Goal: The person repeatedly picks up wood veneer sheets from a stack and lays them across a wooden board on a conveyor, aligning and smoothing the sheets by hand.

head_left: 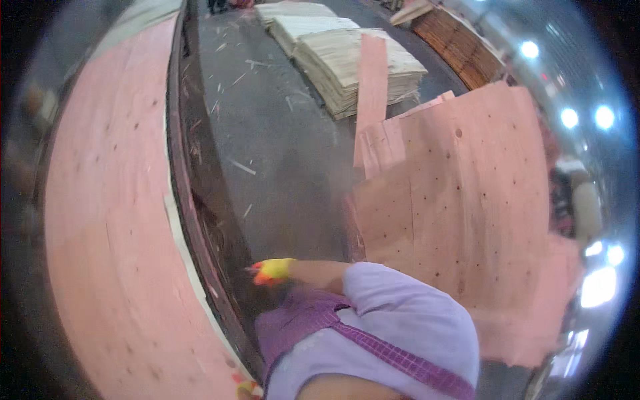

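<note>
A large pinkish veneer sheet lies flat on a stack at my left, with a dark edge along its side. My right hand, in a yellow and orange glove, reaches out beside that dark edge; it is blurred and its grip is unclear. Only a sliver of my left hand, gloved the same way, shows at the bottom edge next to the sheet's rim. My lilac sleeve and purple checked apron fill the lower middle.
More pinkish veneer sheets stand piled at my right, one narrow strip rising upright. Pale veneer stacks sit on the grey floor ahead, which is littered with wood slivers. Brown boards lie at the far right.
</note>
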Demonstrator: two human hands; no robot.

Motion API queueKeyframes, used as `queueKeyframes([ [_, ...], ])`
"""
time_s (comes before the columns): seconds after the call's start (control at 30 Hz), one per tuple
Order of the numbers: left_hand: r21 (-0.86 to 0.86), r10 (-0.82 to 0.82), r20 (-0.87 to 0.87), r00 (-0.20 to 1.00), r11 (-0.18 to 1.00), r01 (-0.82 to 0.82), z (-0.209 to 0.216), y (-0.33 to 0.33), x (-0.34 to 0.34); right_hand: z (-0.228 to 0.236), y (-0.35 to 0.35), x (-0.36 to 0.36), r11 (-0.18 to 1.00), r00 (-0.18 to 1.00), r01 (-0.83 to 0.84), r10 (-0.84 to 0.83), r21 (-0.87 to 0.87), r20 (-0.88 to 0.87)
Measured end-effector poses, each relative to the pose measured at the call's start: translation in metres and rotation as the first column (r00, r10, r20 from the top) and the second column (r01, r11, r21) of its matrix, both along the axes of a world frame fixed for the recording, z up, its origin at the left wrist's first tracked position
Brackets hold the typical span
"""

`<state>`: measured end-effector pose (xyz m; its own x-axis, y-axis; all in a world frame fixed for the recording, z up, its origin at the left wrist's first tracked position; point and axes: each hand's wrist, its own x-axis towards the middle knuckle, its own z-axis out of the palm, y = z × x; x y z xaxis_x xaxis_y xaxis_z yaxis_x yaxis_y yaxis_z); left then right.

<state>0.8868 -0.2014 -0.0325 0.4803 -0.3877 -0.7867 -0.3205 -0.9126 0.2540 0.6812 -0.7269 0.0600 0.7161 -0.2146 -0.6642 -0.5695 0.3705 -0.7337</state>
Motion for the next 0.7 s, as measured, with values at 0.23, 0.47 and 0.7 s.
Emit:
queueKeyframes([
  [0.23,-0.033,0.044,-0.057,0.997,0.998,-0.046,0.038,-0.179,0.040,-0.047,-0.132,-0.190,0.872,0.856,0.487,-0.467,-0.044,0.223],
  [0.47,-0.027,-0.133,-0.022,0.991,0.991,0.133,0.017,-0.389,0.090,0.055,-0.279,-0.183,0.646,0.645,0.761,-0.763,0.054,0.043],
  [0.7,-0.081,-0.906,0.422,0.040,0.006,0.997,-0.041,-0.652,0.182,0.088,-0.434,-0.199,0.607,0.604,0.795,-0.791,-0.005,0.100],
])
